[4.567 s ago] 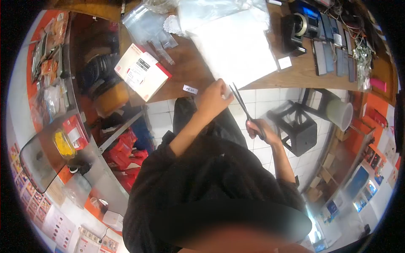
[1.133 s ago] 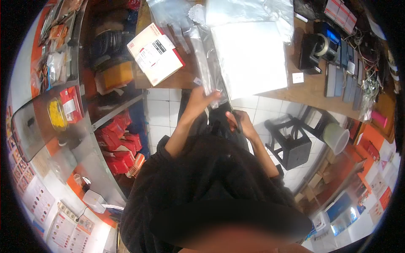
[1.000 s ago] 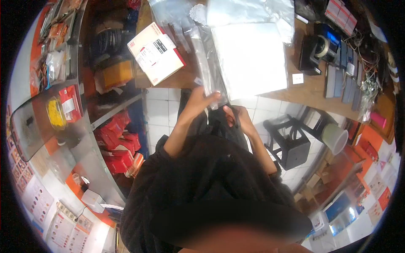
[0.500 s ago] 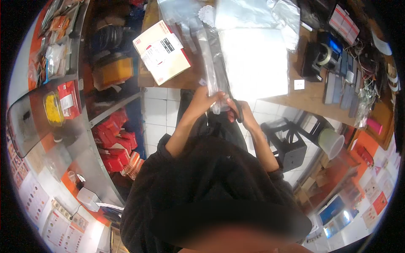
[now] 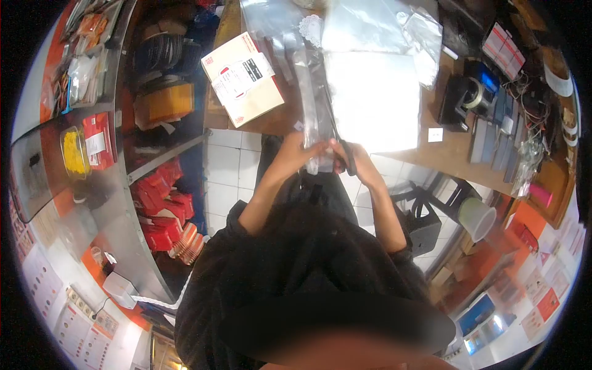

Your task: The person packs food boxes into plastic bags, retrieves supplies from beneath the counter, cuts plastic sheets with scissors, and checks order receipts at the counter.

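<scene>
A long strip of clear plastic film (image 5: 311, 105) lies over the table's near edge, its lower end hanging toward my lap. My left hand (image 5: 296, 154) is closed on that end, with thumb and fingers pinching the film. Just to the right, my right hand (image 5: 364, 165) grips a pair of scissors (image 5: 351, 159) by the dark handle. The blades point away from me along the strip's right side; how far apart they are is hard to see. Both hands are close together at the table edge.
A cream box with a label (image 5: 243, 80) lies on the table at left. Clear plastic sheets (image 5: 373, 98) cover the middle, near a white doily (image 5: 310, 29). A tape roll (image 5: 473, 96) sits on a dark device at right. Shelves with red packets (image 5: 163, 206) stand left; a pale bin (image 5: 476, 219) stands right.
The whole view has shifted slightly. My hands stay at the strip's near end with the same holds, and the scissors have barely moved against the film.
</scene>
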Motion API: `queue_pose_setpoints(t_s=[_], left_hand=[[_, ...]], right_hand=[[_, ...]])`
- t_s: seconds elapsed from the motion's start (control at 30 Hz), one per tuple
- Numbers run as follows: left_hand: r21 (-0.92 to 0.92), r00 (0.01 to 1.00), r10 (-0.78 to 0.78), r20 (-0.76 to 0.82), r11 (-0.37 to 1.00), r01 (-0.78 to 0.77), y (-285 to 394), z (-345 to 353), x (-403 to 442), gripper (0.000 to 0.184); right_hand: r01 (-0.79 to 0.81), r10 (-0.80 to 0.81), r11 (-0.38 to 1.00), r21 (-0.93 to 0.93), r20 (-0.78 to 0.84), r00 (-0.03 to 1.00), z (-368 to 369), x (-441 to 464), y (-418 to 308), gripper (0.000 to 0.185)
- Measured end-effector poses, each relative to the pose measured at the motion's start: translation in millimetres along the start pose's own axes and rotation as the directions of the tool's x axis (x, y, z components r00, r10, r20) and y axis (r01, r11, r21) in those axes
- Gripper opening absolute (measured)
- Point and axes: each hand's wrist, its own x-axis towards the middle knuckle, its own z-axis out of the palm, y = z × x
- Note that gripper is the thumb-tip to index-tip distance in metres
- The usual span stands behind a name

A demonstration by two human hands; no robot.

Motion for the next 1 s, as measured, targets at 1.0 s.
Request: queue_pose_setpoints(t_s=[1.0], left_hand=[[0.343, 0.897, -0.209, 0.390, 0.937, 0.069, 39.2, -3.8, -73.9, 0.036]], right_hand=[[0.175, -0.165, 0.983, 0.052, -0.146, 0.975, 1.0, 78.5, -53.1, 0.049]])
